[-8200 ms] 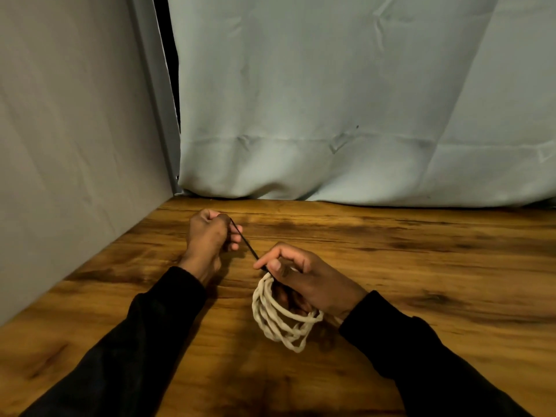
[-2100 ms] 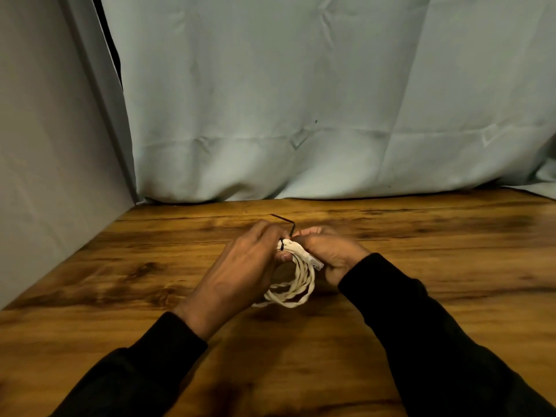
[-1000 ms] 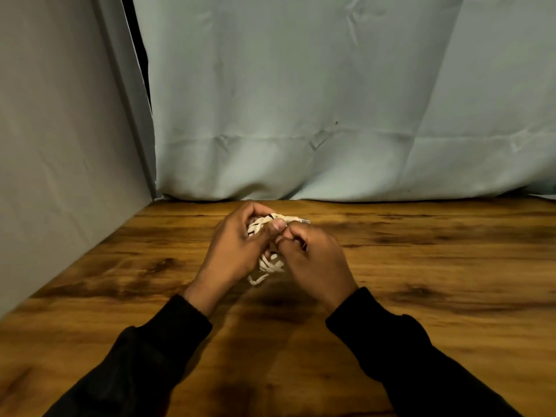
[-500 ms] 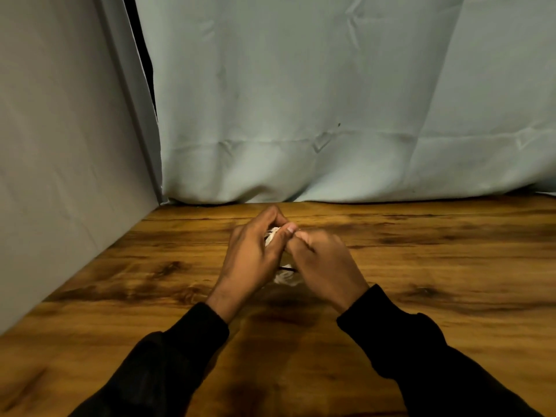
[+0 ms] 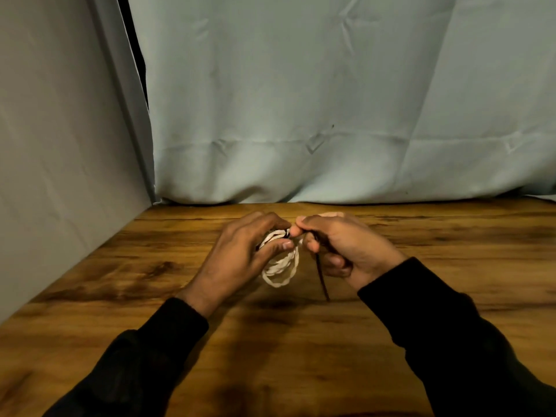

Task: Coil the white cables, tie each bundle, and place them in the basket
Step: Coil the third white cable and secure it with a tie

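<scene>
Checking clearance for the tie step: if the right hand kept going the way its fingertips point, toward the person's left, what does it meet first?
Most likely the white cable coil and the left hand gripping it. The right hand, pinching the black tie, has fingertips almost at the coil's top already. Depth between the hands is unclear.

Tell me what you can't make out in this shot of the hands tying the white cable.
- Head view: knot on the black tie, hidden between the left hand and right hand.
- Head view: upper part of the white cable coil, covered by the left fingers.
- Basket: outside the frame.
</scene>
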